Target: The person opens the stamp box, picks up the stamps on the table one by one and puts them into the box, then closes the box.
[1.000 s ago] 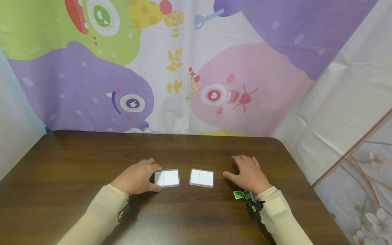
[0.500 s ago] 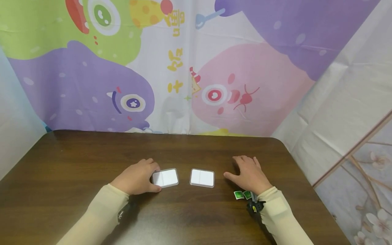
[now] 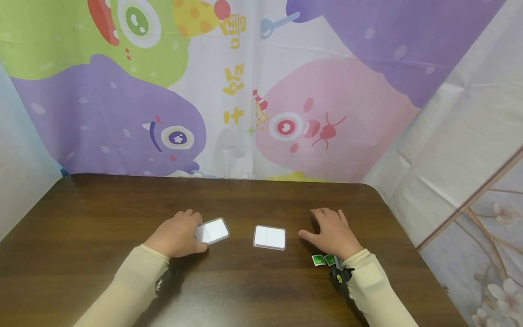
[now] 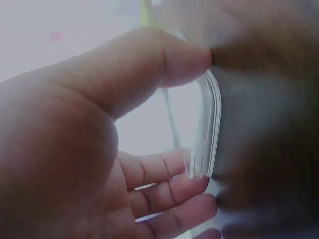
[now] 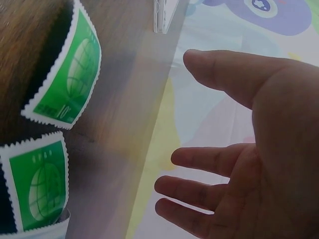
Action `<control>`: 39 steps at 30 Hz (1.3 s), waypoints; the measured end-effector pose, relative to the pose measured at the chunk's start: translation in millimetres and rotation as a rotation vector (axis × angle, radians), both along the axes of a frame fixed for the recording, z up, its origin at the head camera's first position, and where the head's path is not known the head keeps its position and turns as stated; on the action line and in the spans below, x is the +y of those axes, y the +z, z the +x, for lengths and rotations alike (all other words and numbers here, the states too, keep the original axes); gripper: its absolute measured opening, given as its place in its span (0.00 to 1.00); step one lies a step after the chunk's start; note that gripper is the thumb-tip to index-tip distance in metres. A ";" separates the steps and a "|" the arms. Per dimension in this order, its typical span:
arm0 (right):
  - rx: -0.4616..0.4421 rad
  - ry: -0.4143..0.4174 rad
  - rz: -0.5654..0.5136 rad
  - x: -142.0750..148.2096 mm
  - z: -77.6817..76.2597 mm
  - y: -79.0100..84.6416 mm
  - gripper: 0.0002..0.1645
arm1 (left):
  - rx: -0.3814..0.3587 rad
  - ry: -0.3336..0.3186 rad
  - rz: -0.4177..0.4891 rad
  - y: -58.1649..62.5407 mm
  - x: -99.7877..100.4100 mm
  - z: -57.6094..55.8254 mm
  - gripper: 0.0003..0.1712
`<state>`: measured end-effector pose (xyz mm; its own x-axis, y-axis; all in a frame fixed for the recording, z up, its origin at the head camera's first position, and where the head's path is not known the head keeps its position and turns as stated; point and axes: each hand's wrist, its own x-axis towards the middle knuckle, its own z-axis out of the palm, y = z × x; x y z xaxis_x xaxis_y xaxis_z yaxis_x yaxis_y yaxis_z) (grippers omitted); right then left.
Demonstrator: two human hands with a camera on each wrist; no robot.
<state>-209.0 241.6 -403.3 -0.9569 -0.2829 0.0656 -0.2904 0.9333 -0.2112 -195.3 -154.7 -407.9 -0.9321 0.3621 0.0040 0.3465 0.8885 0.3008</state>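
My left hand (image 3: pixel 176 234) grips a flat clear plastic case (image 3: pixel 218 230) with white inside by its left end. In the left wrist view the thumb (image 4: pixel 187 62) lies on one edge of the case (image 4: pixel 212 124) and fingertips on the opposite edge. A second such case (image 3: pixel 269 237) lies on the table between the hands. To its right, my right hand (image 3: pixel 333 234) rests with its fingers spread and holds nothing. Beside the right wrist lie two green postage stamps (image 3: pixel 318 260) with white perforated edges; the right wrist view shows one stamp (image 5: pixel 75 69) curled.
The dark wooden table (image 3: pixel 253 290) ends at a cartoon-printed cloth (image 3: pixel 229 154) behind it. Pale flowered fabric (image 3: pixel 482 227) hangs along the right. A pale item (image 5: pixel 45 231) shows partly below the nearer stamp.
My left hand has drawn its case leftward, away from the other case, and turned it so its right end points farther up and away. The right hand has stayed in place.
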 end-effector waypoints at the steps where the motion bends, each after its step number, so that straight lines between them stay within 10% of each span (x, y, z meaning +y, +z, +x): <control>1: -0.001 -0.001 0.000 0.2 0.0 -0.1 0.45 | 0.001 0.012 -0.002 -0.2 -1.4 -0.7 0.29; 13: -0.009 0.001 0.000 1.4 -1.6 -0.5 0.45 | 0.023 0.167 -0.003 -2.0 -13.3 -5.9 0.32; 24: -0.007 0.000 0.004 1.9 -1.4 0.0 0.44 | 0.002 0.148 0.011 2.2 -16.7 -5.7 0.39; 39: 0.009 0.038 -0.014 -1.5 -2.1 0.2 0.41 | 0.108 -0.133 0.113 8.5 6.0 -2.0 0.35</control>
<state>-211.1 240.2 -403.1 -0.9448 -0.3182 0.0780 -0.3276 0.9186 -0.2210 -197.3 -148.7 -399.4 -0.8680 0.4737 0.1491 0.4943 0.7954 0.3507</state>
